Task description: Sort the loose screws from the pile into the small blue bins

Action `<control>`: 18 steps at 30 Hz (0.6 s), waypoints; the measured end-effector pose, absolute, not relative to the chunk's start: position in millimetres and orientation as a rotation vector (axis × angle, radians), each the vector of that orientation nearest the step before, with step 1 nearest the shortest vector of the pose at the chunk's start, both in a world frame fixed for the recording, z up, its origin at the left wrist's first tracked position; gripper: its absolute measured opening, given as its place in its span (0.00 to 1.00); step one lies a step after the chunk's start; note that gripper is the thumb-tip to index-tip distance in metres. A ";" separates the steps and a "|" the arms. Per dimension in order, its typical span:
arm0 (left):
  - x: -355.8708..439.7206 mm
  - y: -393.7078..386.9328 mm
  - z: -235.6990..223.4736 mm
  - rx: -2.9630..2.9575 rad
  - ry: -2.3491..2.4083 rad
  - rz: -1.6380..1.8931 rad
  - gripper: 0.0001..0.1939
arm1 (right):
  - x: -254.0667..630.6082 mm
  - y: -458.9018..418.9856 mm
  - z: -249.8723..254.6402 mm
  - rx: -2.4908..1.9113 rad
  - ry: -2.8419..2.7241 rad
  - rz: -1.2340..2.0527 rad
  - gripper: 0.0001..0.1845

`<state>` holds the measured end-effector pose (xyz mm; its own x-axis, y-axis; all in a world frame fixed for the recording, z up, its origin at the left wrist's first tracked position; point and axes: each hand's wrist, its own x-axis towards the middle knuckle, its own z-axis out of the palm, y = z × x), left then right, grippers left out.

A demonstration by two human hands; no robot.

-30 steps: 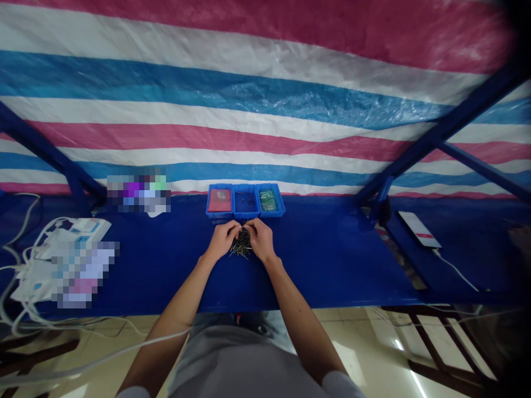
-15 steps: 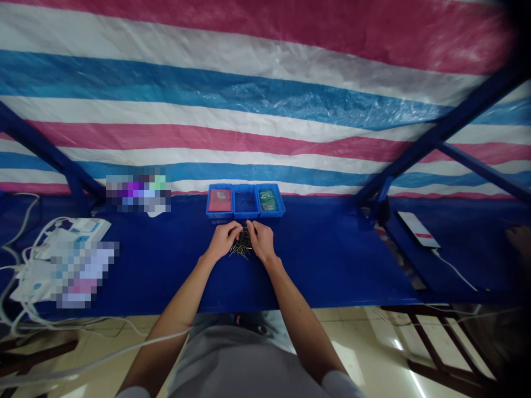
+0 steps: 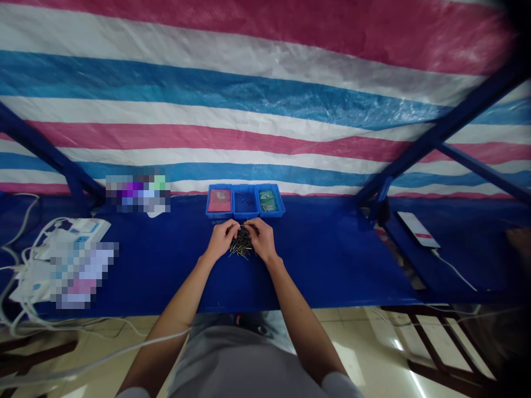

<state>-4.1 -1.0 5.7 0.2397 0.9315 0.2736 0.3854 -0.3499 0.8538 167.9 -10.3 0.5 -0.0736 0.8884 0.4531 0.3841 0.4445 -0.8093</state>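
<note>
Striped sheeting (image 3: 265,138) backs a blue table (image 3: 336,260) with 3 bins (image 3: 246,215); left hand (image 3: 221,241) and right hand (image 3: 263,240) curl over metal pieces (image 3: 240,249), grip unclear.

From where I stand, I can't read a single word, number or brand. On the right, the phone (image 3: 409,224) has a red band (image 3: 423,236) across its near end. On the far side, the red pack (image 3: 219,205) in the left box (image 3: 219,216) bears a pale patch, perhaps a label, though it's too small to say. At the left, the power strip (image 3: 96,225) shows a blue mark (image 3: 82,239), equally illegible.
</note>
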 end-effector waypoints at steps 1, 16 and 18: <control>-4.2 -1.0 5.7 1.859 1.204 1.066 0.16 | 167.8 -10.0 0.0 -1.125 -1.663 0.609 0.11; -5.2 -0.2 3.3 1.858 1.183 1.045 0.16 | 164.2 -10.7 -3.5 -1.206 -1.725 0.529 0.15; -5.0 -0.5 3.0 1.856 1.170 1.028 0.16 | 163.3 -10.8 -4.3 -1.231 -1.734 0.505 0.16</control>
<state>-5.0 -0.5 3.0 0.2757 0.9276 0.2519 0.3689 -0.3441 0.8634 163.3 -10.8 -4.3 -0.0768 0.8934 0.4427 0.5157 0.4157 -0.7492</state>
